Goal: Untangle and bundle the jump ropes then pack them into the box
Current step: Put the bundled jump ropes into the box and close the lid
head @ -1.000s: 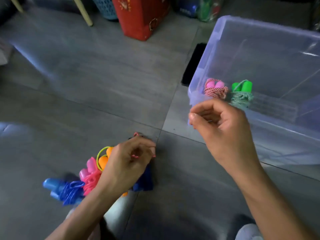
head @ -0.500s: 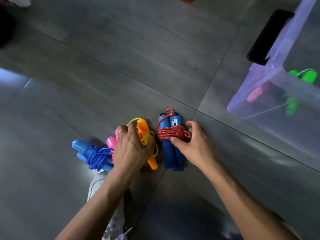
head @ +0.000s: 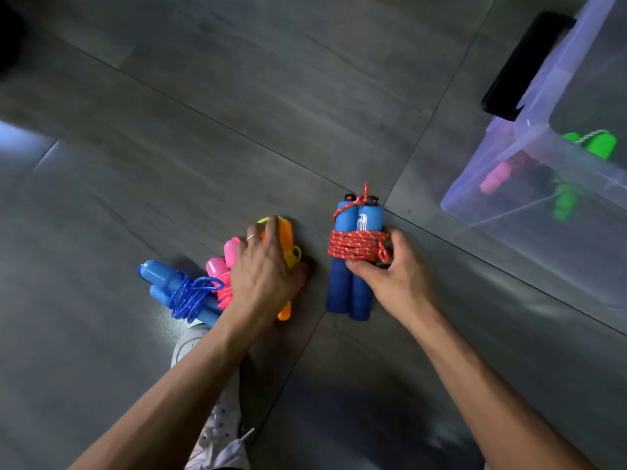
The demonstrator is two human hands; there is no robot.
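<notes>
On the grey floor lies a bundled jump rope with two dark blue foam handles wound in red cord. My right hand grips it around the middle, thumb under the cord, fingers on its right side. To the left lie three more bundles: an orange-handled one with yellow cord, a pink one and a light blue one. My left hand rests on the orange bundle, fingers curled over it. A clear plastic box at the right holds a green bundle and a pink bundle.
A black flat object lies on the floor beside the box's far corner. My white shoe shows under my left forearm. Grey floor tiles stretch away to the back and left.
The view dropped from the box to the floor. My right hand came down from the box rim and took hold of the blue-handled bundle. My left hand settled onto the orange bundle.
</notes>
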